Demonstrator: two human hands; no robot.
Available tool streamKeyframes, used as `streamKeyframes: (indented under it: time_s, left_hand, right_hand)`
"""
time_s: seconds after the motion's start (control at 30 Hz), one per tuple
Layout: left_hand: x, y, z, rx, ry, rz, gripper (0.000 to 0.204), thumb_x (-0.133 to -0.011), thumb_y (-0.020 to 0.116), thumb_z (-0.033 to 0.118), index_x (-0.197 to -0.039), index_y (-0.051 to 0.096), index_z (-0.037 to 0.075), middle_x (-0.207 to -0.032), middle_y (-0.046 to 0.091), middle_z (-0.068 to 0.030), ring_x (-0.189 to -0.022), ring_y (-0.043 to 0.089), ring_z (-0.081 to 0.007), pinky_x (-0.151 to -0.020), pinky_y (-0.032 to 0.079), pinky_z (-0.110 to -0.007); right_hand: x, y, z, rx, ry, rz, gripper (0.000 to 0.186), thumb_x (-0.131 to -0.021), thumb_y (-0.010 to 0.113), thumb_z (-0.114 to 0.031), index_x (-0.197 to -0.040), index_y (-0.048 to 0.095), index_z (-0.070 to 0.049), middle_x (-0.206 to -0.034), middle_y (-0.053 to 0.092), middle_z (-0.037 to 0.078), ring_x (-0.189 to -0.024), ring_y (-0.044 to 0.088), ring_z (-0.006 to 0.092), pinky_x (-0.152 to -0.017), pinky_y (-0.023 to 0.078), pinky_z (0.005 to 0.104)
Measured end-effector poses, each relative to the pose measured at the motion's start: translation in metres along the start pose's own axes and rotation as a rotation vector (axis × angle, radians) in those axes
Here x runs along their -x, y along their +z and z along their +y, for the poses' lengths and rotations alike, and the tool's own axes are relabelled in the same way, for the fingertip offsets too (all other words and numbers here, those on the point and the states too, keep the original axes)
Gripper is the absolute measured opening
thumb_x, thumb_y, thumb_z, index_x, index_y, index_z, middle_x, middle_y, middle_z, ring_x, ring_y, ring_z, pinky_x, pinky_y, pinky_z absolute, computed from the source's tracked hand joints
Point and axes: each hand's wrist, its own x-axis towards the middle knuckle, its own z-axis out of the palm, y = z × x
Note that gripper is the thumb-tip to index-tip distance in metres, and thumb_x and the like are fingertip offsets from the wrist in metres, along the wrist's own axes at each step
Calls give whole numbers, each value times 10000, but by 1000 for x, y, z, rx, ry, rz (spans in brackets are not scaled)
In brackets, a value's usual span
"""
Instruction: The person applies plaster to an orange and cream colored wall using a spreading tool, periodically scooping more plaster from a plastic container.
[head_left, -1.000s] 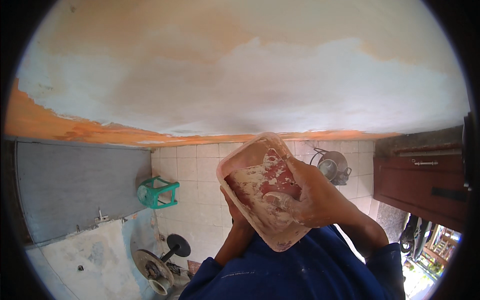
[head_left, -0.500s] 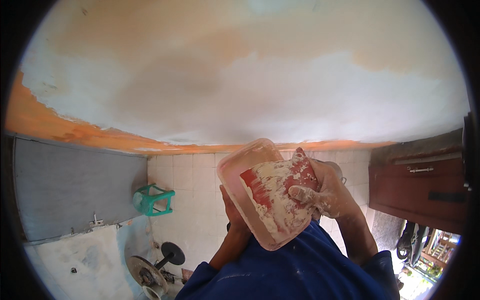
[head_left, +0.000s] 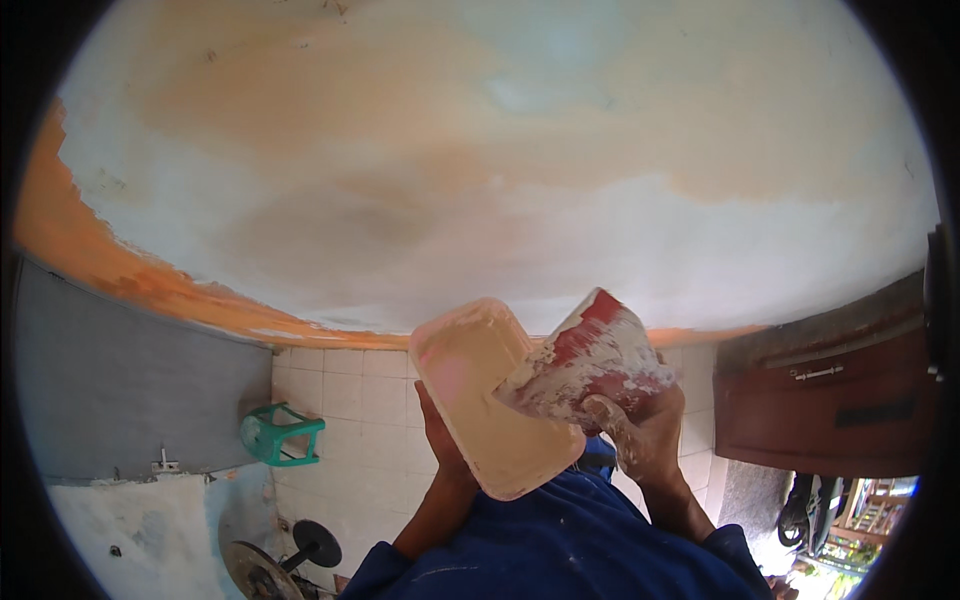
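And there was the right hand [head_left: 650, 435], closed round the back edge of a red scraper [head_left: 600, 360], the thumb flat across its near face. Pale paste [head_left: 575, 375] was smeared thick over the blade, with red showing through in patches! One corner of the blade hung over the right side of a pinkish tub [head_left: 462, 365]; whether the two touched, you couldn't tell. Over on the other side, the left hand [head_left: 446, 440] had its fingers curled along the tub's left wall, holding it tilted in front of the blue shirt [head_left: 560, 550]; the rest of that grip was hidden underneath. The inside of the tub looked mostly cleared, with a thin film at best.

Beyond the hands, what a wall [head_left: 400, 220]! Pale coating looked to be across most of it, patchy, with tan and bluish areas showing. By that reading the orange strip [head_left: 170, 300] along the left and lower edge was the part left uncoated. Further out, a green stool [head_left: 275, 435] stood on the tiled floor [head_left: 375, 400], a grey door [head_left: 120, 390] beside it, a brown door [head_left: 820, 400] far right.
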Motion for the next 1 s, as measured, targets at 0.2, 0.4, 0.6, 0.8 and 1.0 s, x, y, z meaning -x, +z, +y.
streamKeyframes:
  time_s: [0.2,0.4,0.6,0.8,1.0]
  left_hand:
    - [-2,7,5,10,28,-55,590,-934,202,524,-1309,334,88,-1224,462,-104,-1106,476,-239,-926,415,-365]
    - [-3,6,6,127,-15,-119,640,-909,233,571,-1323,319,92,-1246,451,-114,-1116,473,-259,-921,425,-391]
    - [-2,9,6,149,-44,-98,664,-896,240,593,-1336,304,99,-1273,432,-120,-1131,465,-274,-922,428,-410]
    - [1,18,4,116,15,-180,552,-946,227,486,-1305,339,83,-1235,449,-108,-1105,470,-250,-931,410,-373]
    - [1,18,-1,31,-22,-102,575,-937,231,507,-1319,333,89,-1259,441,-107,-1139,445,-263,-956,386,-389]
  right_hand:
    - [1,-3,11,220,-192,41,245,-760,690,-19,-945,555,69,-870,628,101,-788,582,117,-687,483,260]
    - [0,-7,19,344,-224,28,245,-759,688,-16,-924,525,62,-863,629,102,-773,583,123,-678,481,263]
    - [3,-10,27,598,-354,118,143,-737,690,-125,-837,679,-23,-779,656,109,-656,596,172,-578,444,262]
    - [3,-18,21,600,-319,38,265,-762,697,-59,-933,540,68,-842,627,96,-729,568,115,-652,472,261]
    - [-5,-14,10,152,-53,117,292,-778,667,-125,-958,550,71,-784,643,104,-694,624,141,-605,493,231]
